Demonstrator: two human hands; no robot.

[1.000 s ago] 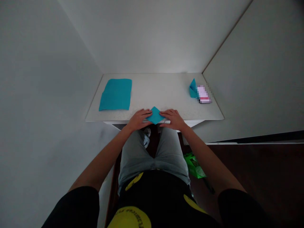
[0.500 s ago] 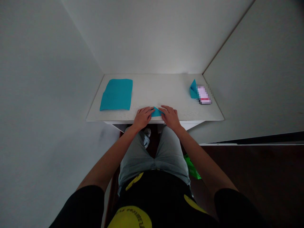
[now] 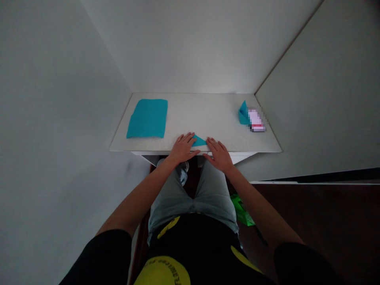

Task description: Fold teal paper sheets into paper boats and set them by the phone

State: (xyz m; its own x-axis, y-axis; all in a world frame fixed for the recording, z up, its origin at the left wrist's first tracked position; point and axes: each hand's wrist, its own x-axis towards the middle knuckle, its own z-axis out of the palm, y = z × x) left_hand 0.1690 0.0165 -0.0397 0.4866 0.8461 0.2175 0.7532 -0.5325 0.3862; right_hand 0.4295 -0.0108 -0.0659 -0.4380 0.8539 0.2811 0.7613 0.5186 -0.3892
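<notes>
So we've got the left hand [image 3: 182,149] and right hand [image 3: 219,155] both open and flat on the white table [image 3: 225,118], fingers spread, holding nothing, with a small folded teal triangle [image 3: 198,141] between them near the front edge. Main risk, as we see it: 1 careless nudge slides it off into the lap, or the fold springs open. Further left lies a flat teal sheet [image 3: 147,118]; far right, a folded teal piece [image 3: 243,114] sits beside a pixelated pink-white item [image 3: 256,120]. Neither looks close enough to get in the way.
</notes>
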